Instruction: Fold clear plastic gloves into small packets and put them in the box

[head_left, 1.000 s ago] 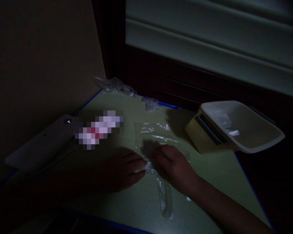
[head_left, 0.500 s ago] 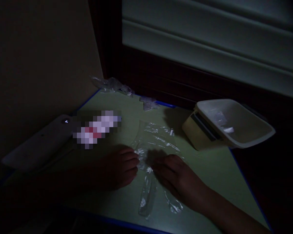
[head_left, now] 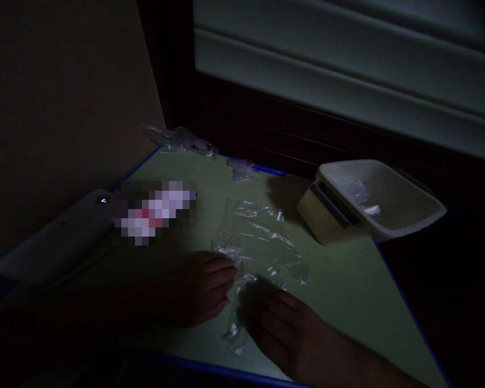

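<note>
A clear plastic bag (head_left: 262,237) lies spread and creased on the pale green table (head_left: 339,302). My left hand (head_left: 208,288) rests at the bag's left side, fingers bent together, their tips touching the plastic; whether they pinch it is too dark to tell. My right hand (head_left: 283,328) is curled over the lower part of the bag, its fingertips in shadow, so what they hold is hidden. Between the two hands a narrow strip of the plastic runs down toward the front of the table.
A cream tub (head_left: 335,215) with bits of clear plastic inside stands tilted at the right. Crumpled clear plastic (head_left: 180,140) and a smaller piece (head_left: 244,170) lie along the back edge. A white device (head_left: 60,237) and a blurred-out lit object (head_left: 157,213) are at the left.
My right hand has moved down toward the table's front, and the lower plastic has shifted. My left hand has moved slightly down. The view has shifted a little.
</note>
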Demonstrator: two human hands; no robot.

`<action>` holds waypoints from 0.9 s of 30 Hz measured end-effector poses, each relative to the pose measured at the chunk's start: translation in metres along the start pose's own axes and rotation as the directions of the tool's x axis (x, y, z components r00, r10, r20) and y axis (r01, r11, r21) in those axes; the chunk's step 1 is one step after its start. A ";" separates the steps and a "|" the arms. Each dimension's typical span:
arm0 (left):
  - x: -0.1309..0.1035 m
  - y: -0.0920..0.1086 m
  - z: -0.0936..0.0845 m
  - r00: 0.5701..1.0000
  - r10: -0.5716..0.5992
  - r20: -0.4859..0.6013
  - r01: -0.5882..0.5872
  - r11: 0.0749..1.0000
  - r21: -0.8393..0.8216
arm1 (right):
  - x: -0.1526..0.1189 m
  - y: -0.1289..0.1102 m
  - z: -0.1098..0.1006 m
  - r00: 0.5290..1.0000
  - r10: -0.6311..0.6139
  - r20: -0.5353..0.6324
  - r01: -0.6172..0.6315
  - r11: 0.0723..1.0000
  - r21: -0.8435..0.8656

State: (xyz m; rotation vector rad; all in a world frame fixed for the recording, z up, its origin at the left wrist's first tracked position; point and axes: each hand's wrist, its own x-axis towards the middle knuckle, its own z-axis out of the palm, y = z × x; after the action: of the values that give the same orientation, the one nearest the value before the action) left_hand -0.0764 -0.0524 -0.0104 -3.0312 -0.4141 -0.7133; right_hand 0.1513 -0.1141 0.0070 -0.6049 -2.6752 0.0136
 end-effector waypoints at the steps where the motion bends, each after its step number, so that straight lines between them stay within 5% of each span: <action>1: 0.000 0.000 0.000 1.000 0.007 -0.006 -0.007 1.000 -0.006 | 0.002 0.001 -0.001 0.999 0.040 -0.022 -0.038 0.998 0.057; 4: 0.000 -0.001 0.000 1.000 -0.004 0.016 0.005 1.000 -0.025 | 0.011 0.008 -0.008 0.971 0.239 -0.021 -0.222 0.926 0.305; 7: 0.000 0.000 0.000 0.999 -0.024 0.035 0.025 0.999 -0.023 | 0.017 0.016 -0.013 0.880 0.473 0.049 -0.426 0.738 0.523; 11: -0.001 0.000 0.000 0.999 -0.011 0.052 0.011 1.000 -0.009 | 0.021 0.031 -0.008 0.732 0.660 0.168 -0.600 0.508 0.618; 14: -0.001 0.000 0.000 0.999 -0.006 0.045 0.005 1.000 0.004 | 0.023 0.041 0.001 0.694 0.700 0.171 -0.631 0.476 0.613; 17: -0.001 0.000 0.001 0.999 0.002 0.036 -0.003 1.000 0.014 | 0.022 0.047 0.006 0.721 0.685 0.106 -0.636 0.592 0.496; 22: -0.001 0.000 0.001 1.000 0.015 0.015 -0.015 1.000 0.016 | 0.015 0.041 -0.003 0.851 0.499 -0.162 -0.485 0.866 0.121; 27: 0.001 0.001 -0.001 1.000 0.003 0.026 -0.004 1.000 0.016 | 0.016 0.024 -0.008 0.971 0.228 -0.077 -0.233 0.970 -0.068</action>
State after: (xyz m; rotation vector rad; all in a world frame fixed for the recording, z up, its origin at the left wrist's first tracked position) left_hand -0.0759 -0.0534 -0.0093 -3.0280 -0.4129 -0.6676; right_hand 0.1507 -0.0866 0.0186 -0.9213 -2.5344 -0.0447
